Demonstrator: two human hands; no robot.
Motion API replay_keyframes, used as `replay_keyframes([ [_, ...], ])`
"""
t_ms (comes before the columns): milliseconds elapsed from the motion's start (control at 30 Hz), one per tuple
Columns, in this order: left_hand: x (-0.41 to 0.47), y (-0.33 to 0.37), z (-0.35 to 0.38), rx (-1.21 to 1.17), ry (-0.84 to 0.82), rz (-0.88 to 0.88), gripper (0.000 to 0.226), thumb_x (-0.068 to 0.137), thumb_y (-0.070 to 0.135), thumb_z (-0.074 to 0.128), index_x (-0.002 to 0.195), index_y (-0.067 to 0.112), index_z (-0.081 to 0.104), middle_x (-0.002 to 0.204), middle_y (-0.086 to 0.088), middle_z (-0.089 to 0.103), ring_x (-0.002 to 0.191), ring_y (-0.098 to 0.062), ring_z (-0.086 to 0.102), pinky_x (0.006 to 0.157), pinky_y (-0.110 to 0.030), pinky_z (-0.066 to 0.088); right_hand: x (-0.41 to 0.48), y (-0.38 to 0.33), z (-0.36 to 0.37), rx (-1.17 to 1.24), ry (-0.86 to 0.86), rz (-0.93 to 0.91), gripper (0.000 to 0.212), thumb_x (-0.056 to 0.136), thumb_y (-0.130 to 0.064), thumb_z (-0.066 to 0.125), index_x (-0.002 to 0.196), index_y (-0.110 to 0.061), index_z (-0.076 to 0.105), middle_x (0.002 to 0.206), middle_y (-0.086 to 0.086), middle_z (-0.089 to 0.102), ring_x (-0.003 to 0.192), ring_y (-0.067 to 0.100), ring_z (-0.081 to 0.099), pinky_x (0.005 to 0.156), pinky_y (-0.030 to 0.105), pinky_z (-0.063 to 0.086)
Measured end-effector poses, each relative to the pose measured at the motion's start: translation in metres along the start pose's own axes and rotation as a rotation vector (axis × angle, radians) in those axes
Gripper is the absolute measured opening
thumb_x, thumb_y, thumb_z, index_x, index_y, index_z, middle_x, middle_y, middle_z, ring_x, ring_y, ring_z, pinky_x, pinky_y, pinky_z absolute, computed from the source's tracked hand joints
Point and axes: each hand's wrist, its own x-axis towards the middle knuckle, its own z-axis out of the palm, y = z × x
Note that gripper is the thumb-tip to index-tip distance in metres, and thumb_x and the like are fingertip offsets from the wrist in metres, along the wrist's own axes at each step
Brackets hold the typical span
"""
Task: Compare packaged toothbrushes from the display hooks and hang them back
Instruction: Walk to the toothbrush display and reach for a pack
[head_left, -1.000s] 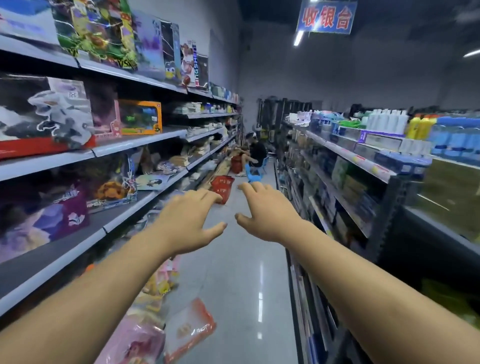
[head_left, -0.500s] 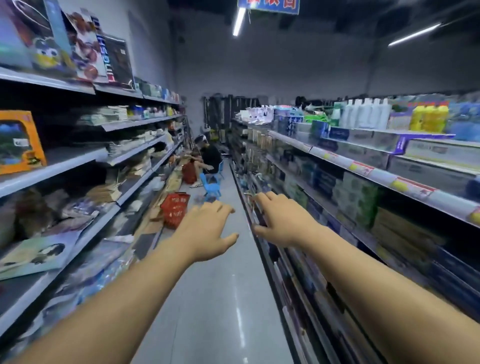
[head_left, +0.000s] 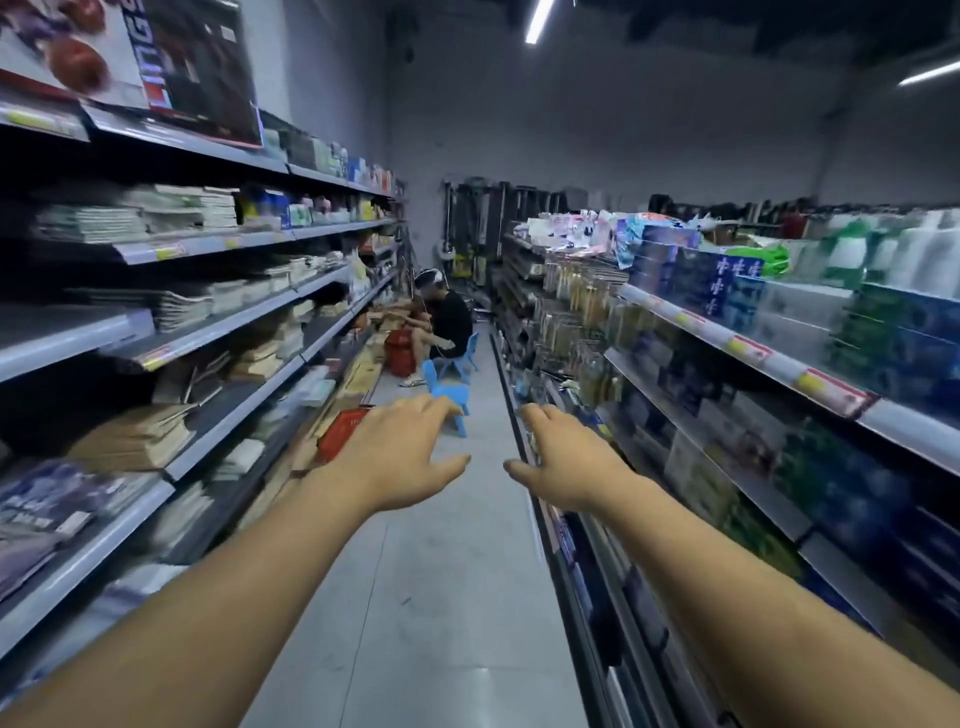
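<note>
Toothbrushes in clear hanging blister packs (head_left: 576, 312), judging by shape, are showing on the right-hand shelving, well ahead of both hands. Left hand (head_left: 400, 457) and right hand (head_left: 566, 462) are reaching forward, fingers spread, grasping nothing. Walking closer first, then lifting one pack straight off its hook, looks wisest.

Light: dim, from ceiling tubes (head_left: 533, 23)
Glare: faint sheen on floor (head_left: 457, 597)
Blur: shelves (head_left: 218, 322) smeared
Edges: wide-angle bowing
</note>
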Motion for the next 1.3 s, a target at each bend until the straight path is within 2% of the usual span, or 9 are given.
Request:
replay_keyframes([
  [200,0.176,-0.125,0.097,0.038,-0.03,0.046,0.063,0.092,0.062,0.055,0.145,0.028,0.047,0.141,0.003,0.056,0.129,-0.021,0.053,0.108,-0.042,0.042,0.212,0.038,0.093,-0.057,-0.008,0.006,0.068,0.097,-0.05,0.056,0.152,-0.019,0.031,0.146,0.01,0.045,0.127,0.036,0.05,0.098,0.045,0.047],
  [367,0.347,-0.208,0.157,0.003,-0.12,0.083,0.065,0.093,0.063,0.054,0.146,0.025,0.046,0.141,-0.001,0.054,0.129,-0.026,0.052,0.106,-0.044,0.044,0.392,0.083,0.119,-0.104,-0.039,0.053,0.07,0.097,-0.05,0.057,0.151,-0.017,0.03,0.145,0.012,0.044,0.126,0.038,0.05,0.095,0.044,0.045],
  [533,0.521,-0.259,0.211,-0.025,-0.151,0.176,0.067,0.095,0.061,0.054,0.149,0.024,0.043,0.149,-0.002,0.05,0.136,-0.025,0.048,0.111,-0.044,0.04,0.543,0.148,0.149,-0.038,-0.012,0.149,0.068,0.095,-0.056,0.054,0.147,-0.019,0.033,0.144,0.012,0.045,0.126,0.038,0.051,0.098,0.049,0.048],
  [600,0.586,-0.275,0.243,-0.022,-0.157,0.212,0.067,0.095,0.06,0.055,0.15,0.024,0.043,0.149,-0.002,0.05,0.137,-0.025,0.047,0.112,-0.043,0.039,0.597,0.176,0.174,-0.021,-0.014,0.191,0.069,0.094,-0.057,0.054,0.149,-0.019,0.033,0.147,0.011,0.044,0.129,0.037,0.049,0.1,0.05,0.048],
  [767,0.753,-0.335,0.337,-0.037,-0.178,0.253,0.064,0.095,0.061,0.054,0.148,0.026,0.042,0.145,0.001,0.051,0.134,-0.024,0.048,0.113,-0.044,0.036,0.757,0.256,0.241,-0.053,-0.029,0.223,0.059,0.094,-0.052,0.055,0.141,-0.021,0.037,0.139,0.007,0.046,0.122,0.034,0.05,0.098,0.048,0.047],
  [867,0.852,-0.382,0.385,-0.043,-0.208,0.234,0.061,0.094,0.061,0.054,0.144,0.027,0.045,0.142,0.002,0.052,0.133,-0.023,0.048,0.112,-0.043,0.037,0.864,0.3,0.269,-0.063,-0.069,0.243,0.064,0.095,-0.053,0.054,0.145,-0.019,0.035,0.142,0.009,0.046,0.124,0.036,0.05,0.099,0.048,0.046],
  [1033,0.997,-0.469,0.431,-0.084,-0.253,0.161,0.064,0.095,0.059,0.054,0.149,0.026,0.042,0.15,0.002,0.048,0.137,-0.024,0.045,0.113,-0.045,0.037,1.034,0.35,0.3,-0.031,-0.099,0.257,0.062,0.096,-0.052,0.055,0.145,-0.018,0.037,0.143,0.011,0.046,0.124,0.037,0.05,0.099,0.046,0.046],
  [1133,1.073,-0.516,0.464,-0.1,-0.253,0.157,0.065,0.094,0.06,0.055,0.148,0.027,0.042,0.149,0.003,0.049,0.136,-0.022,0.046,0.111,-0.044,0.039,1.124,0.372,0.325,-0.007,-0.12,0.273,0.069,0.097,-0.051,0.055,0.152,-0.015,0.032,0.151,0.012,0.041,0.129,0.038,0.047,0.102,0.047,0.045],
  [1300,1.207,-0.572,0.548,-0.117,-0.283,0.192,0.064,0.095,0.06,0.056,0.148,0.028,0.041,0.15,0.004,0.048,0.137,-0.022,0.045,0.111,-0.041,0.036,1.262,0.419,0.391,-0.008,-0.143,0.337,0.068,0.098,-0.049,0.056,0.152,-0.016,0.031,0.153,0.01,0.04,0.131,0.038,0.046,0.1,0.048,0.043],
])
